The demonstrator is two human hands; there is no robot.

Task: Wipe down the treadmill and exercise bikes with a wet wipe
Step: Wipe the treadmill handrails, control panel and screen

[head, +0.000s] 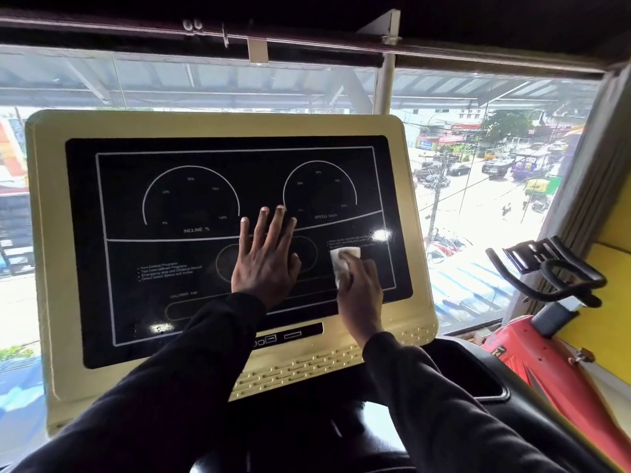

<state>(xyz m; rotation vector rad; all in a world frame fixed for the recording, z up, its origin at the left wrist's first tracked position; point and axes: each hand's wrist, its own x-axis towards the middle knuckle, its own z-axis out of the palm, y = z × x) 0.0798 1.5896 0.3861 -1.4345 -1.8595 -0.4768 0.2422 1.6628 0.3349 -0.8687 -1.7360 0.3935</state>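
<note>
- Head view looked down on a treadmill console point(41, 233), a cream-framed panel with a glossy black display face point(170, 268), set before a large window point(478, 186).
- The left hand point(264, 259) lay flat on the middle of the black face, its fingers point(278, 220) straight and spread wide, holding nothing; the fingertips reached up between the two printed dials, "INCLINE %" to their left and "SPEED" to their right.
- The right hand point(360, 288) rested on the lower right part of the black face, just beside the left hand and apart from it.
- A white wet wipe point(341, 259) sat under the right fingers, pressed against the glass; its bare edge stuck out above and to the left of those fingers, toward the left thumb.
- The right fingers were drawn close together and bent over the wipe; whether they curled round it or merely pressed it down could not be told for certain, though they seemed to pinch it.
- Small white printed text lay just above the wipe and the right fingertips.
- Both arms wore dark sleeves point(177, 387) that ran up from the bottom of the picture.
- Well to the right of the right hand stood a red exercise bike point(546, 363) with black handlebars point(560, 271), against a yellow wall.
</note>
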